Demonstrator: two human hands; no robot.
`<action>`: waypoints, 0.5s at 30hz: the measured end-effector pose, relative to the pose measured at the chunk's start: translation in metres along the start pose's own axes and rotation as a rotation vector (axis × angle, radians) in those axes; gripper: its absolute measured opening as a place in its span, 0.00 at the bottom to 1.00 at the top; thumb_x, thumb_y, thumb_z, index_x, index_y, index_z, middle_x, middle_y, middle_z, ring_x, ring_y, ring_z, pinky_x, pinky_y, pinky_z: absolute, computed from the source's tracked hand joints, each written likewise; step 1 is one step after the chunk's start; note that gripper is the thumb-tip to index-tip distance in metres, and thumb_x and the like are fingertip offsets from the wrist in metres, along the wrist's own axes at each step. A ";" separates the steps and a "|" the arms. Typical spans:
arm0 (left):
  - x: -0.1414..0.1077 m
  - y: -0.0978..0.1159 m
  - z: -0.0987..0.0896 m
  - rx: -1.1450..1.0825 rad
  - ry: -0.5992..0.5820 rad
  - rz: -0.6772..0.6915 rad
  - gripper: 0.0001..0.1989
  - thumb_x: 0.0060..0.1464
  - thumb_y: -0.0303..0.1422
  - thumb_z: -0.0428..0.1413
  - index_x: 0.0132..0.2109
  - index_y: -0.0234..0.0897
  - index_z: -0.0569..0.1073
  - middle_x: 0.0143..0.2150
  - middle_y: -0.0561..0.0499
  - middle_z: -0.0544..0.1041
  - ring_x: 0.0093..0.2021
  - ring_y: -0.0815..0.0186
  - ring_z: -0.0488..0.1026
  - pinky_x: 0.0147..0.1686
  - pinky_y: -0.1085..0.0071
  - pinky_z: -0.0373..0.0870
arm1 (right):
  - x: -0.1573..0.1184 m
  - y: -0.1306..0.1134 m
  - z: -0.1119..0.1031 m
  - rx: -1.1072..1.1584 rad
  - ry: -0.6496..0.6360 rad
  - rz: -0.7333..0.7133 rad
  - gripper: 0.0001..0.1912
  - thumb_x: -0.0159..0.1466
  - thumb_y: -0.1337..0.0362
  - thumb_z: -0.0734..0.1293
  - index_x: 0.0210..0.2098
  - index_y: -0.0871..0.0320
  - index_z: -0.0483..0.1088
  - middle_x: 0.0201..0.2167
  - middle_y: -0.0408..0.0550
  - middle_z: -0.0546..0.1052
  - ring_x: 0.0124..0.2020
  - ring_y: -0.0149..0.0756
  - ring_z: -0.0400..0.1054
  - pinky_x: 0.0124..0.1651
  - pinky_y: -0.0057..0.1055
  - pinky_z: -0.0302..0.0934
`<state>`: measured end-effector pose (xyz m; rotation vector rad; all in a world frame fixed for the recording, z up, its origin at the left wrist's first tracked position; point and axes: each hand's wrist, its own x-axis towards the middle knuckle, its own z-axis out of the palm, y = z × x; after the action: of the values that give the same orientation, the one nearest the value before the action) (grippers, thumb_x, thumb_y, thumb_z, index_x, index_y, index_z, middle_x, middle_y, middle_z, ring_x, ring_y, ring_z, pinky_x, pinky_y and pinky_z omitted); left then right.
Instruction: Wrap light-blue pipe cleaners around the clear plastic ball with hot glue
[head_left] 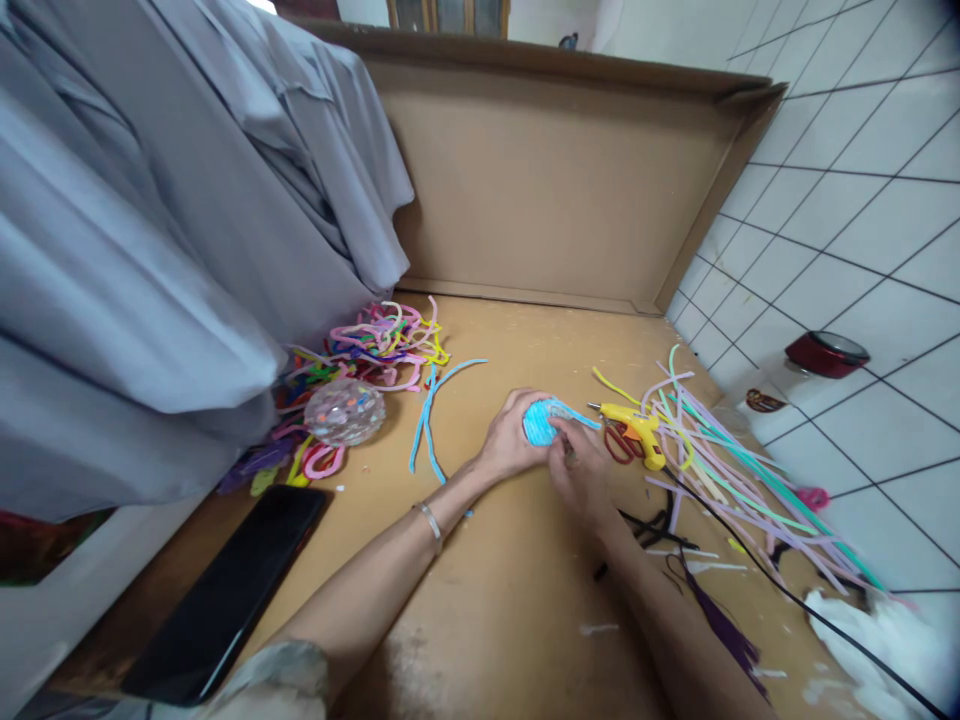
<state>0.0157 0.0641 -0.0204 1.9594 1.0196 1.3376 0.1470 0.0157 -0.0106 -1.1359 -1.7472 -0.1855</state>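
Note:
In the middle of the table, my left hand [514, 440] is wrapped around the left side of a small rounded piece covered in rows of light blue pipe cleaner [538, 423]. Part of its right side looks clear or greyish, without blue. My right hand [581, 465] is closed, thumb and fingers pinched at that side where the blue strand runs; the fingertips partly hide it. A free blue end sticks out to the right above my right hand. Loose blue pipe cleaners [427, 415] lie left of my hands. A yellow glue gun [636, 432] rests just right of them.
Red-handled scissors [621, 445] lie partly under the glue gun, whose black cord [780, 585] crosses the right side. Pastel pipe cleaners [750, 480] spread there. Left are a tangled pile [390, 345], a clear speckled ball [345, 411] and a phone [229, 590]. Cardboard [540, 180] stands behind.

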 end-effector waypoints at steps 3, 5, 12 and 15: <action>0.000 -0.002 0.000 -0.006 0.004 0.000 0.31 0.37 0.35 0.67 0.51 0.38 0.70 0.52 0.43 0.70 0.52 0.56 0.70 0.55 0.60 0.68 | -0.001 0.000 0.002 0.056 -0.012 0.079 0.14 0.61 0.70 0.59 0.42 0.58 0.73 0.35 0.51 0.80 0.36 0.39 0.73 0.41 0.36 0.69; 0.000 -0.002 0.000 -0.010 0.010 -0.001 0.31 0.37 0.35 0.67 0.51 0.38 0.70 0.52 0.43 0.70 0.52 0.56 0.71 0.55 0.60 0.68 | -0.002 0.000 0.003 0.080 -0.014 0.104 0.14 0.61 0.69 0.59 0.42 0.58 0.74 0.36 0.51 0.80 0.36 0.39 0.73 0.42 0.37 0.69; -0.001 -0.003 0.001 -0.018 0.008 -0.005 0.31 0.37 0.34 0.67 0.52 0.38 0.70 0.51 0.43 0.69 0.52 0.57 0.71 0.54 0.61 0.69 | -0.003 0.001 0.005 0.072 0.024 0.070 0.14 0.62 0.69 0.59 0.42 0.57 0.75 0.38 0.51 0.81 0.40 0.40 0.75 0.44 0.39 0.70; -0.002 -0.003 0.002 -0.017 0.016 -0.003 0.31 0.37 0.34 0.67 0.51 0.38 0.70 0.51 0.43 0.69 0.51 0.57 0.71 0.54 0.61 0.69 | -0.003 0.002 0.006 0.063 0.022 0.041 0.14 0.62 0.69 0.59 0.42 0.57 0.75 0.39 0.51 0.81 0.40 0.40 0.75 0.44 0.38 0.70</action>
<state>0.0158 0.0646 -0.0244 1.9363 1.0148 1.3579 0.1444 0.0186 -0.0167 -1.1190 -1.6971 -0.1165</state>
